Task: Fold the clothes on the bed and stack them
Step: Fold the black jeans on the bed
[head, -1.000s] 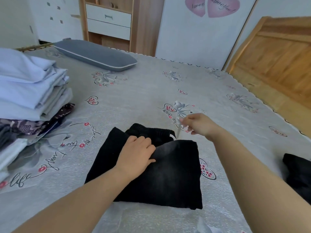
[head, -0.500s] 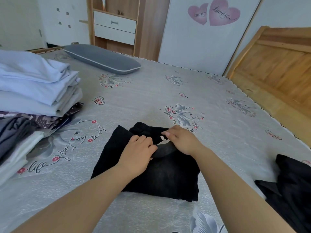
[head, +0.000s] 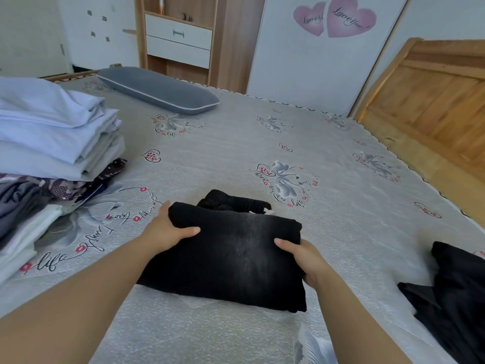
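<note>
A folded black garment (head: pixel 231 256) is held low over the bed (head: pixel 236 143), near its front edge. Its left end is gripped by the left hand (head: pixel 168 229), thumb on top, fingers hidden beneath; its right end is gripped likewise by the right hand (head: pixel 305 258). A stack of folded clothes (head: pixel 49 143) lies left, another dark garment (head: pixel 451 298) right, a grey pillow (head: pixel 157 89) beyond.

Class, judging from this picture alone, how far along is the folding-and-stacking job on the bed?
Done: a stack of folded clothes sits at the left of the bed. In hand: the left hand and right hand grip the sides of folded black trousers, not yet stacked. Left: a crumpled black garment lies unfolded at the right.
</note>
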